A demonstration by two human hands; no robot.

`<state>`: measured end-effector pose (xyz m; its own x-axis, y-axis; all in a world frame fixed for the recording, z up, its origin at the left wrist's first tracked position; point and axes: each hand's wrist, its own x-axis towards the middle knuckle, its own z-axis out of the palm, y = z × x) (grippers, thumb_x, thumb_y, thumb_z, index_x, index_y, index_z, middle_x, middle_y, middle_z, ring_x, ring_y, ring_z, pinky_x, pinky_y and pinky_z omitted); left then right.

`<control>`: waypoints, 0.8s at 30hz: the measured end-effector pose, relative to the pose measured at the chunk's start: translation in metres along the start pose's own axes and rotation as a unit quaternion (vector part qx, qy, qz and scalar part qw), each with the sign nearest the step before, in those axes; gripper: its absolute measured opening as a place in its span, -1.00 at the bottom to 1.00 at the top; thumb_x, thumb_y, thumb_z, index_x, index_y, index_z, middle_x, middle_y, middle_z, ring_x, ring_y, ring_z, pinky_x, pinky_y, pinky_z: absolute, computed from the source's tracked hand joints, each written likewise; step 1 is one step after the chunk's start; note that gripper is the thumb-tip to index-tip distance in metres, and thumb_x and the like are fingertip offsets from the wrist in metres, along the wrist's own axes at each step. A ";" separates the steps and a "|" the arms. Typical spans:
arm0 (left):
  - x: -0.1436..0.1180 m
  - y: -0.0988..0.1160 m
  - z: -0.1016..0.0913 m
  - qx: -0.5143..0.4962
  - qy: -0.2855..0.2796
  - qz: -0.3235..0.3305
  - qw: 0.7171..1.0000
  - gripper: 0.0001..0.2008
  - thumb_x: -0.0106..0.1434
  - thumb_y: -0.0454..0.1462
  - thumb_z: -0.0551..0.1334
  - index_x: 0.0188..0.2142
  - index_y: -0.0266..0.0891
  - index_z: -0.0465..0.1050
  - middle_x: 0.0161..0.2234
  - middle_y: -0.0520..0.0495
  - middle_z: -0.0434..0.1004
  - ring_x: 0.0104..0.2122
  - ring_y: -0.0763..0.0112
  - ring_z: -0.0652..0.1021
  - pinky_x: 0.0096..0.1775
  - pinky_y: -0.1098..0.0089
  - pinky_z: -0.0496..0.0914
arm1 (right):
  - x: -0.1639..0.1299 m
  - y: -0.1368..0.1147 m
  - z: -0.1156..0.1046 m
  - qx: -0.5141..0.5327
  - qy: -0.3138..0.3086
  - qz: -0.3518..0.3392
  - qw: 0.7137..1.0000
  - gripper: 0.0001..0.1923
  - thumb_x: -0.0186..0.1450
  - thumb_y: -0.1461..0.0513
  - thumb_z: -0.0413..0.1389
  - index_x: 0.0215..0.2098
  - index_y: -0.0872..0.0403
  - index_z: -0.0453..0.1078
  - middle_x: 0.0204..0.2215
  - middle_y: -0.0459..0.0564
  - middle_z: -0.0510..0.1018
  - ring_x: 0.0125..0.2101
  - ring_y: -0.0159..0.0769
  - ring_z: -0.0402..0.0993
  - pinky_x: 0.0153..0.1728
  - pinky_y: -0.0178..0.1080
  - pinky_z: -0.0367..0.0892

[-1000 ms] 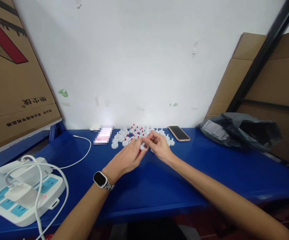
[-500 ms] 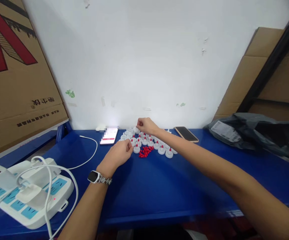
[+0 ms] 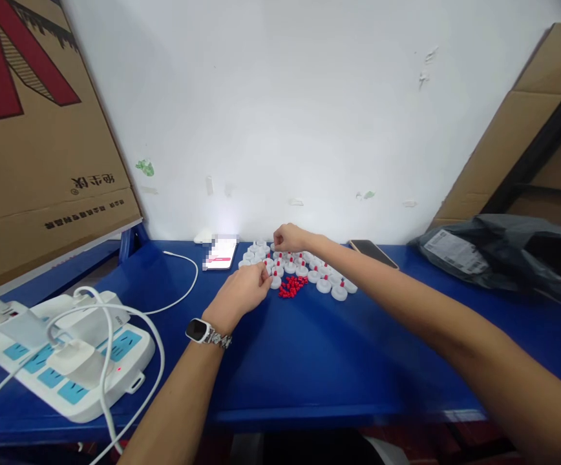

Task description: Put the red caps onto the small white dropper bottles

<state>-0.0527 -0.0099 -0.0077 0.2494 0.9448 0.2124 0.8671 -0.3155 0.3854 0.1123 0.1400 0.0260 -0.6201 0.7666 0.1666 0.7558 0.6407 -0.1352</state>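
Note:
Several white round caps [image 3: 339, 292] with upright nozzles, many topped with red tips, stand grouped at the back of the blue table. In front of them lies a small pile of loose red tips [image 3: 292, 287]. My left hand [image 3: 245, 288], wearing a watch, is at the left front of the group with thumb and fingers pressed together; what they hold, if anything, is hidden. Behind the group, close to the wall, my right hand [image 3: 290, 239] is closed, its fingertips pinching a white cap [image 3: 273, 247] that shows only in part.
A lit phone [image 3: 222, 253] lies left of the caps, a dark phone [image 3: 373, 252] right of them. A white power strip [image 3: 74, 381] with plugs and looping cables occupies the left front. A grey plastic bag [image 3: 498, 255] sits at right; a large carton [image 3: 42, 161] stands left.
The whole view has shifted slightly, so everything appears a little further right and higher. Both hands keep nearly the same places by the caps, and the right fingers look more curled.

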 end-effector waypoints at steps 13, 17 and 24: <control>0.001 0.001 -0.001 0.017 0.005 -0.004 1.000 -0.82 0.34 -0.17 0.05 -0.34 -0.18 0.32 -0.43 -0.09 0.49 -0.44 0.26 0.50 -0.42 0.34 0.28 | 0.021 -0.023 0.007 -0.013 0.041 0.047 0.998 -0.87 0.25 0.22 0.13 -0.31 0.10 0.51 -0.27 0.06 0.63 -0.21 -0.18 0.49 -0.10 -0.16 0.22; 0.001 0.009 -0.001 0.005 0.105 0.034 0.994 -0.85 0.34 -0.17 0.10 -0.21 -0.21 0.31 -0.23 -0.17 0.44 -0.18 0.15 0.50 -0.17 0.20 0.39 | -0.009 -0.025 -0.004 0.064 0.120 0.047 0.990 -0.80 0.32 0.16 0.08 -0.27 0.10 0.49 -0.32 0.00 0.62 -0.30 -0.29 0.47 -0.21 -0.26 0.24; 0.000 0.023 0.002 -0.028 0.155 0.098 0.983 -0.65 0.35 -0.14 0.13 0.08 -0.19 0.23 -0.02 -0.20 0.35 0.01 0.08 0.40 0.03 0.07 0.34 | -0.099 -0.041 0.001 0.306 0.215 0.031 0.927 -0.68 0.29 0.03 0.12 -0.45 0.10 0.47 -0.57 -0.11 0.49 -0.55 -0.39 0.28 -0.48 -0.32 0.16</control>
<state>-0.0315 -0.0172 -0.0005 0.2574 0.7960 0.5478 0.7883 -0.5009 0.3574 0.1428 0.0374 0.0143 -0.3396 0.7992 0.4960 0.4441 0.6011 -0.6644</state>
